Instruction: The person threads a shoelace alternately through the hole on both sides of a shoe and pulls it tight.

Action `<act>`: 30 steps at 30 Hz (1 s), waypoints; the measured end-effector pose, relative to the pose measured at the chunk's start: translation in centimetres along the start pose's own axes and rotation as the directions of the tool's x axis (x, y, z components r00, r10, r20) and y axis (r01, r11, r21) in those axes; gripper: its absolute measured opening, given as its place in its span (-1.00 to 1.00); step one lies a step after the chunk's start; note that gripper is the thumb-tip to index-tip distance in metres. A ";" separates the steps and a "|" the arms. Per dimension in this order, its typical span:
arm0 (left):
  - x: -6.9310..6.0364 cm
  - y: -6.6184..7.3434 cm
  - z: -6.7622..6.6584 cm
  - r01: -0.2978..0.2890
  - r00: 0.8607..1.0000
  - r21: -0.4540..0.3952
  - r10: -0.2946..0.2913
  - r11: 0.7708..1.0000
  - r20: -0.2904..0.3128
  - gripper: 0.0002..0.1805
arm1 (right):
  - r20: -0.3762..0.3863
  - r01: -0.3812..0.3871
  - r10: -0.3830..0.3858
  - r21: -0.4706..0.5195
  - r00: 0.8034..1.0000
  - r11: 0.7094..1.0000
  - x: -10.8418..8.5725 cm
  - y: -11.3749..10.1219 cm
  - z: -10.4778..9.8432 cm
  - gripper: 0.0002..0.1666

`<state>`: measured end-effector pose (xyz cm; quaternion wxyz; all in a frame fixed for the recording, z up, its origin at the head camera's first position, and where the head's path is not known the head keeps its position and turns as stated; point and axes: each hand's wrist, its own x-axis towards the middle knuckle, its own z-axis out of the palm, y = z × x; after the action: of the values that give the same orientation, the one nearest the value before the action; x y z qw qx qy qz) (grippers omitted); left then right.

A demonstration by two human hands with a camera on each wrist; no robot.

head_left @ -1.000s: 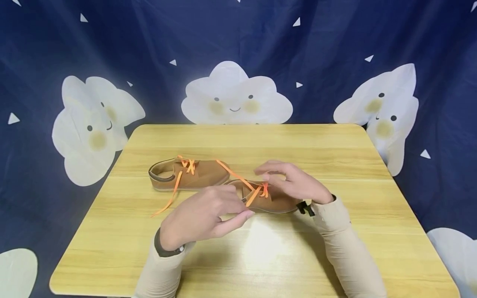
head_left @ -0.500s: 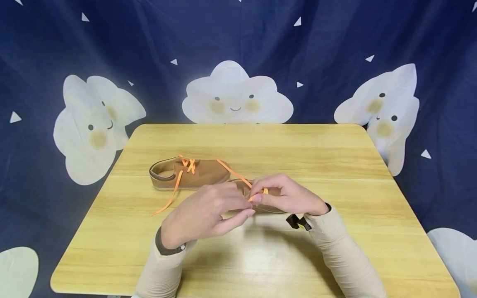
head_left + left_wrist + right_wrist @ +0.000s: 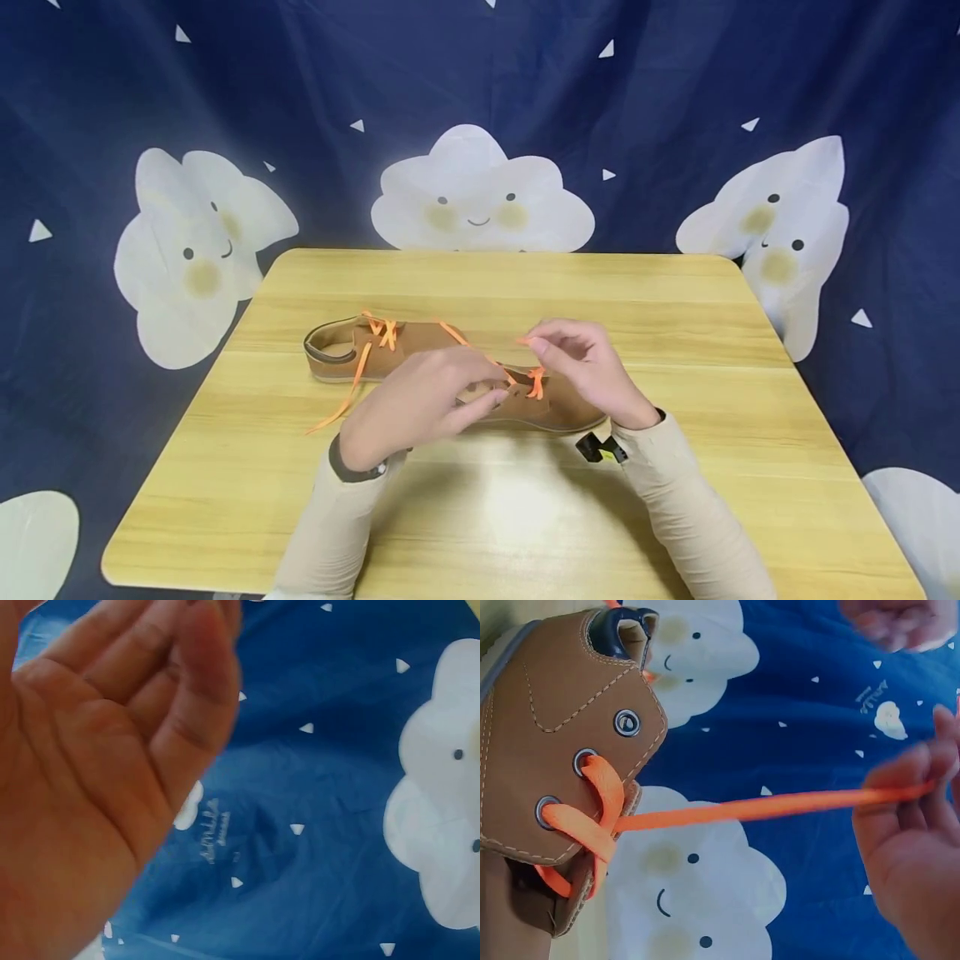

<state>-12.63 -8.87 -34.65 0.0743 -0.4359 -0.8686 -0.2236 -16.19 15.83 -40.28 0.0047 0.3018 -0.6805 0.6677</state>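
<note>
A brown shoe (image 3: 570,406) with orange laces lies on its side or base before me, toe to the right. My right hand (image 3: 588,367) pinches one orange lace (image 3: 780,805), drawn taut from the shoe's eyelets in the right wrist view. The lace's end (image 3: 523,340) pokes past the fingertips. Over the shoe's heel hovers my left hand (image 3: 423,396), fingers loosely bent, with nothing visible in them; its palm (image 3: 75,795) faces the left wrist camera. One eyelet (image 3: 627,722) near the collar has no lace through it.
A matching brown shoe (image 3: 427,346), its orange laces loose, stands behind to the left. Another lace strand (image 3: 453,333) stretches over that shoe's toe. Both rest on a wooden table (image 3: 675,517); a blue cloud-print curtain (image 3: 645,108) hangs beyond.
My right hand first came down to the lace beside the left fingertips and took hold of it. Then it drew the lace up and away to the right; the left hand shifted slightly.
</note>
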 end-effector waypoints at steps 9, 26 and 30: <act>1.4 -2.4 1.9 0.137 0.983 -0.014 -0.134 0.990 0.125 -0.82 | -0.198 -0.061 0.059 -0.003 0.978 0.998 0.6 0.3 -0.5 -0.84; 3.5 -4.7 6.4 0.135 0.940 -0.008 -0.126 0.991 0.316 -0.86 | -0.040 -0.180 0.179 -0.394 0.983 0.901 0.7 3.0 -1.4 -0.81; 3.5 -4.8 6.5 0.115 0.949 -0.036 -0.099 0.993 0.299 -0.92 | 0.087 -0.136 0.224 -0.567 0.971 0.813 0.5 3.4 -1.4 -0.86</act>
<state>-18.12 -5.84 -40.82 -0.0806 -0.4186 -0.8861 -0.1822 -18.51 16.65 -42.99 -0.0221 0.2707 -0.8691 0.4134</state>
